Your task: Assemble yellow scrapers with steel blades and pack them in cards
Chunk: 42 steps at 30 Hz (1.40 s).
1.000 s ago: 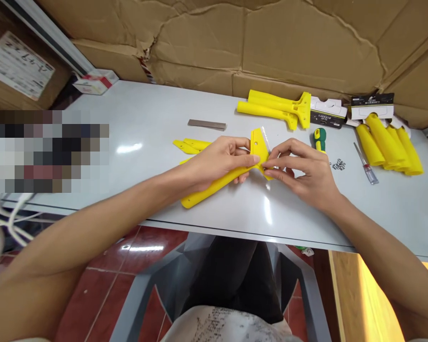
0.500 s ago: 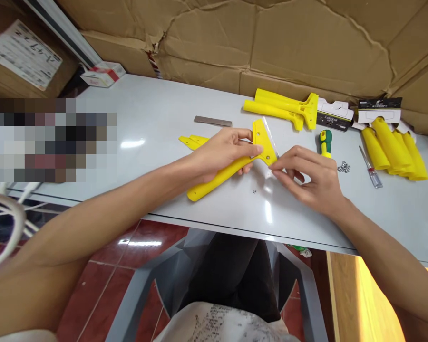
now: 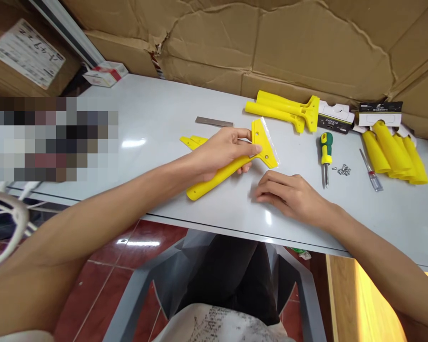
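Near the middle of the frame, your left hand [image 3: 230, 148] was closed around the neck of a yellow scraper [image 3: 219, 178], thumb pressed on top and fingers wrapped beneath. The scraper's handle slanted toward the lower left, and its wide head, edged with a clear strip, pointed to the upper right. Your right hand [image 3: 292, 195], right of center and apart from the scraper, had its fingers curled and its fingertips drawn together low at the table [image 3: 157, 109]; whether they pinched anything, you could not tell from this angle. Flat yellow pieces [image 3: 191, 142] showed just beyond your left forearm, and a metal blade [image 3: 214, 121] lay above them. Toward the right of the frame, a green-and-yellow screwdriver [image 3: 326, 154] lay beside a small pile of screws [image 3: 343, 170].
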Motion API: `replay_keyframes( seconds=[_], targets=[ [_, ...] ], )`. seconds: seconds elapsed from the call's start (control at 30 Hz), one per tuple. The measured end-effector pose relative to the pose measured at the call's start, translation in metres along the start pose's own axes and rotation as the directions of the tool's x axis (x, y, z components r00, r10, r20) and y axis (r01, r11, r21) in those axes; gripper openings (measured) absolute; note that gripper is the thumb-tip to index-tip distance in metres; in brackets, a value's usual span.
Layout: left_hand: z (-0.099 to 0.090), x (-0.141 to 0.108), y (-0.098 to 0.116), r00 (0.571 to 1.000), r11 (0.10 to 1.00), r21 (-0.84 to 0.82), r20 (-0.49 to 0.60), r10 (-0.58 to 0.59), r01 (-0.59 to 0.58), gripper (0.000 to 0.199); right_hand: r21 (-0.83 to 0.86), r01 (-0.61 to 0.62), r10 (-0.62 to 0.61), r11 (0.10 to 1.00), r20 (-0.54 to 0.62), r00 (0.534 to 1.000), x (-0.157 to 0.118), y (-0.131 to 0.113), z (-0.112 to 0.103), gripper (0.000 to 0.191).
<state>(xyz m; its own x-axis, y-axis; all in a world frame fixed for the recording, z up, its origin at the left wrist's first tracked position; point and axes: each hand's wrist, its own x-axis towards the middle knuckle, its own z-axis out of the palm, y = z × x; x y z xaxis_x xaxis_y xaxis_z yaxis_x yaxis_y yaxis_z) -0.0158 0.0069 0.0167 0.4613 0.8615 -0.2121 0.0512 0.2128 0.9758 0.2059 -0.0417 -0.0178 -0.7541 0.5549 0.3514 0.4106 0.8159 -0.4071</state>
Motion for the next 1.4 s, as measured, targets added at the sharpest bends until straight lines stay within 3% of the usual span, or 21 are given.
replay_keyframes(
  seconds=[0.1, 0.23, 0.5, 0.77, 1.07, 1.4],
  targets=[
    [0.001, -0.001, 0.000, 1.000, 1.000, 0.019, 0.006, 0.000, 0.000, 0.005, 0.080, 0.027, -0.014, 0.996, -0.159, 0.987, 0.001, 0.004, -0.012, 0.006],
    [0.004, -0.006, 0.002, 0.999, 0.999, 0.050, 0.037, 0.007, -0.009, 0.010, -0.017, -0.020, 0.013, 1.000, -0.332, 0.943, 0.002, 0.011, -0.025, 0.003],
    [0.012, -0.013, 0.001, 0.995, 0.995, 0.101, 0.101, 0.015, -0.025, 0.008, -0.391, -0.057, -0.080, 0.919, -0.325, 0.942, 0.000, 0.008, -0.015, 0.005],
    [0.015, -0.017, 0.004, 0.997, 0.994, 0.113, 0.082, -0.001, -0.008, 0.012, -0.525, -0.086, -0.141, 0.847, -0.377, 0.915, -0.002, 0.005, -0.014, 0.003],
    [0.013, -0.016, 0.003, 0.997, 0.993, 0.115, 0.080, 0.002, -0.011, 0.021, -0.352, -0.074, -0.094, 0.933, -0.436, 0.895, 0.002, 0.004, -0.013, 0.011],
    [0.015, -0.017, 0.005, 0.996, 0.996, 0.092, 0.084, 0.005, -0.013, 0.014, -0.086, -0.021, -0.021, 0.996, -0.463, 0.886, 0.004, 0.001, -0.018, 0.005]
  ],
)
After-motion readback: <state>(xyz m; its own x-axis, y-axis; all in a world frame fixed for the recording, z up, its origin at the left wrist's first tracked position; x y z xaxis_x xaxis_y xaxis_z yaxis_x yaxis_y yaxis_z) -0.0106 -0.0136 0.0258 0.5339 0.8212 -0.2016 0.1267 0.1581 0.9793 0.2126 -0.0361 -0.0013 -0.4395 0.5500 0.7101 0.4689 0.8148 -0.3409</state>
